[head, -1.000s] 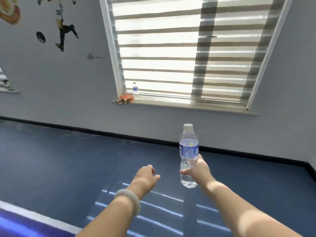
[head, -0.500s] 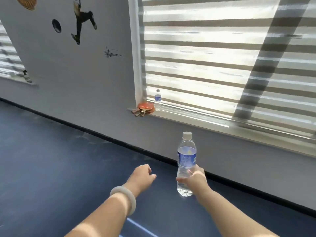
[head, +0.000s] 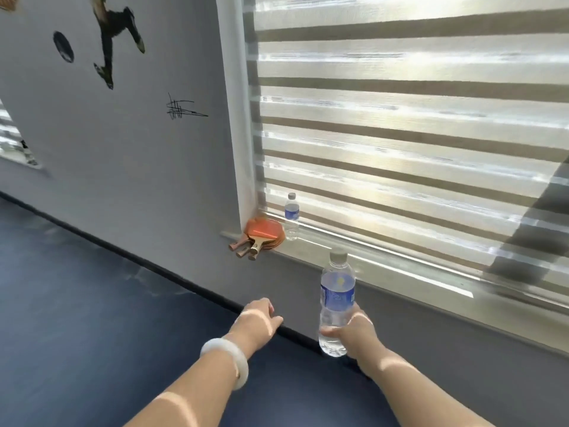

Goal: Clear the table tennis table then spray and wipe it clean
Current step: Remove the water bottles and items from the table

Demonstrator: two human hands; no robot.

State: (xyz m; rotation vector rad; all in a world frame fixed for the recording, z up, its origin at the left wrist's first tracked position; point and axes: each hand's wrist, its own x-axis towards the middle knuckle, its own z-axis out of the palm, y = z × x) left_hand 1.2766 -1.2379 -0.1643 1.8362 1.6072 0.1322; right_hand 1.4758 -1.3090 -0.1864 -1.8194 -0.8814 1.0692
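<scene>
I'm gripping a clear water bottle (head: 336, 303) in my right hand (head: 354, 332), fingers wrapping its lower half, holding it upright at about five o'clock in my view. My left hand (head: 258, 318) is reaching forward at six o'clock, fingers loosely curling, holding nothing, a white bangle (head: 226, 359) sitting on that wrist. Up at twelve o'clock from my hands, a stack of red table tennis paddles (head: 261, 234) is lying on the window sill (head: 385, 266), handles overhanging its edge, and a second water bottle (head: 291, 217) is standing just beside them at their three o'clock.
</scene>
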